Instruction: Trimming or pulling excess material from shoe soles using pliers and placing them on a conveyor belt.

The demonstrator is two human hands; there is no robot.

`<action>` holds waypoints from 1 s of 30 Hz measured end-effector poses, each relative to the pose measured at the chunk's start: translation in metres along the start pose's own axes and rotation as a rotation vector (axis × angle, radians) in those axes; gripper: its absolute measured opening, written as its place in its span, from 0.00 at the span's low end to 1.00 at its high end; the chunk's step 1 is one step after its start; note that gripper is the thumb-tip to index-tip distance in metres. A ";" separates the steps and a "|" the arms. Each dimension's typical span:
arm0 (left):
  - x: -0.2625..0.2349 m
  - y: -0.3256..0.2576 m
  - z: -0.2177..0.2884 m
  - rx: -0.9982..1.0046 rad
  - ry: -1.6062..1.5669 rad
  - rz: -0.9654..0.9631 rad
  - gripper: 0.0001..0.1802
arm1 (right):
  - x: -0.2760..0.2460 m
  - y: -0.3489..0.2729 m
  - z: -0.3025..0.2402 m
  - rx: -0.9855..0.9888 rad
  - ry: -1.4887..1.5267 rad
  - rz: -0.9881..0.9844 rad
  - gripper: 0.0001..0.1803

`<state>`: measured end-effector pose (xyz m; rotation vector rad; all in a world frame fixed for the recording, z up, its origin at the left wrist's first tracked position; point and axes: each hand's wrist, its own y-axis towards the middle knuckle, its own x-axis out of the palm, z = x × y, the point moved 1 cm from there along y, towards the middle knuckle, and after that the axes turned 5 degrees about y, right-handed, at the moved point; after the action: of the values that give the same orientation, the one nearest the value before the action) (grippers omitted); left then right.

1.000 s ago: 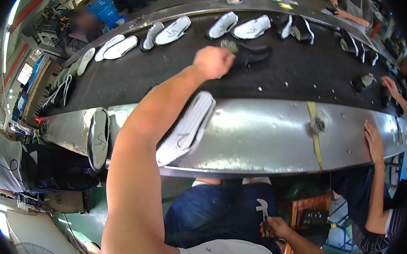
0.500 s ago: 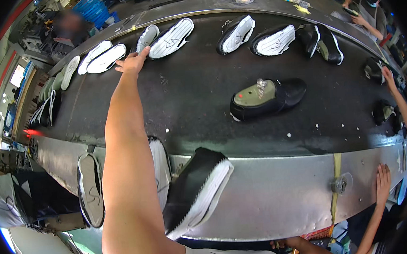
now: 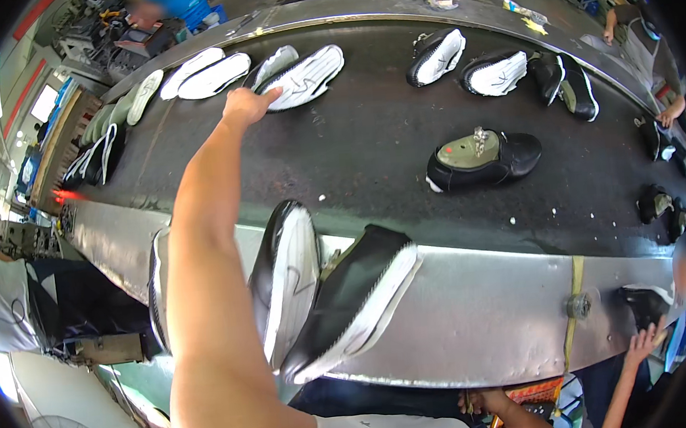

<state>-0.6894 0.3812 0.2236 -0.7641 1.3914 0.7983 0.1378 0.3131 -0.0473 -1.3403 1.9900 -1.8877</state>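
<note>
My left arm stretches across the dark work surface, and my left hand [image 3: 249, 105] is closed on the near end of a black shoe [image 3: 309, 77] lying with its white sole up. The thumb presses the sole while the other fingers are hidden. At the lower edge my right hand [image 3: 483, 400] is dark and curled; what it holds, if anything, cannot be made out. Close to my left forearm, a black shoe with a pale sole [image 3: 292, 277] and another black shoe [image 3: 357, 296] rest tilted on the near metal ledge.
More shoes [image 3: 214, 76] line the far side. A black shoe with an olive insole [image 3: 482, 159] stands on the dark surface [image 3: 338, 151]. A yellow strap [image 3: 574, 277] crosses the metal ledge. At right, a co-worker's hand [image 3: 645, 344] is by a shoe [image 3: 645, 304].
My left hand has gone from spread fingers beside the shoe to a grip on it, and that shoe has shifted slightly nearer. The view has swung, sliding the scene rightward.
</note>
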 end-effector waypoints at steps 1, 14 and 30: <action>-0.006 -0.022 -0.020 -0.004 -0.030 -0.023 0.56 | 0.001 -0.004 0.003 -0.019 0.000 0.042 0.32; -0.066 -0.405 -0.148 -0.132 0.028 0.090 0.45 | 0.047 -0.040 0.070 -0.298 -0.253 0.048 0.33; 0.012 -0.449 -0.273 -0.559 -1.314 0.333 0.35 | 0.098 -0.066 0.183 -0.333 -0.227 0.159 0.34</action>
<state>-0.4552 -0.0884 0.1994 -0.2397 0.0780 1.5853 0.2219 0.1212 0.0136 -1.3481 2.2787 -1.3138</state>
